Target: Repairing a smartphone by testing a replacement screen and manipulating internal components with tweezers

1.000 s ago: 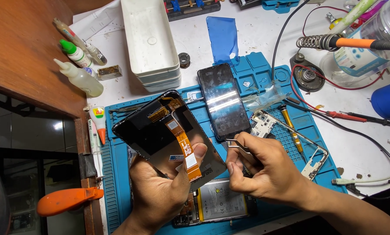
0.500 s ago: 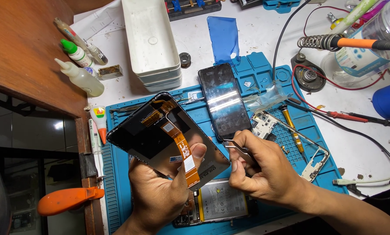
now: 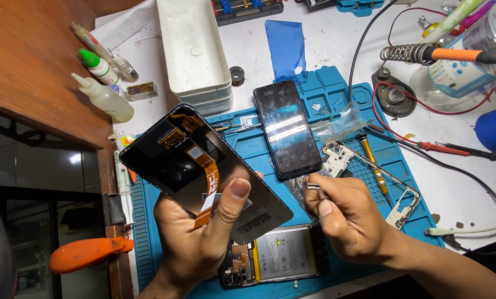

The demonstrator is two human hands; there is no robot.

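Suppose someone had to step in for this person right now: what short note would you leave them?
Left hand: grips a detached phone screen panel, back side up, thumb on its orange flex cable.
Right hand: pinches metal tweezers, tips beside the panel's edge.
On the blue mat: the opened phone body with its battery showing below the hands, a second dark phone and a bare metal frame.
Done: panel is off the body.
Left: the panel is not fitted.

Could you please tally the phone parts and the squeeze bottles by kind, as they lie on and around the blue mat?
Display panels with orange flex cable, in the left hand: 1
Dark glass screens lying on the blue mat: 1
Opened phone bodies with battery showing: 1
Metal frame pieces: 1
Squeeze bottles: 2
Total: 6
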